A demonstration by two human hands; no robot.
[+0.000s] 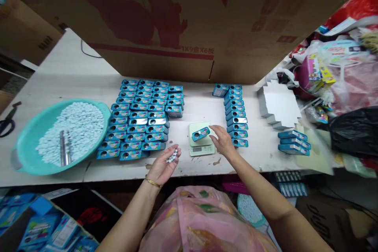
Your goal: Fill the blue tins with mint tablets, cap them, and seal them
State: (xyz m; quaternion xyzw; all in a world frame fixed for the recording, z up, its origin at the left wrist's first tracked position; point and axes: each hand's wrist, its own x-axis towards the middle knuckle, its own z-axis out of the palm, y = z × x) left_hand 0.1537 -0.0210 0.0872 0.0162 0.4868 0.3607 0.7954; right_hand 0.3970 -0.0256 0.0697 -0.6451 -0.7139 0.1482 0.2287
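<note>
The left hand [163, 164] is lying palm up over the front of the worktop [118, 173], fingers curling inward, and that grip is cradling a small heap of white pellets [172, 156]. Across from it, the right hand [223, 141] is hovering beside the scale [210, 149], palm facing inward, thumb and fingers standing apart. That grip is looking wide, its fingertips hanging right by the blue tin [201, 134], contact impossible to tell! The tin itself is sitting aslant on the scale, between both hands.
</note>
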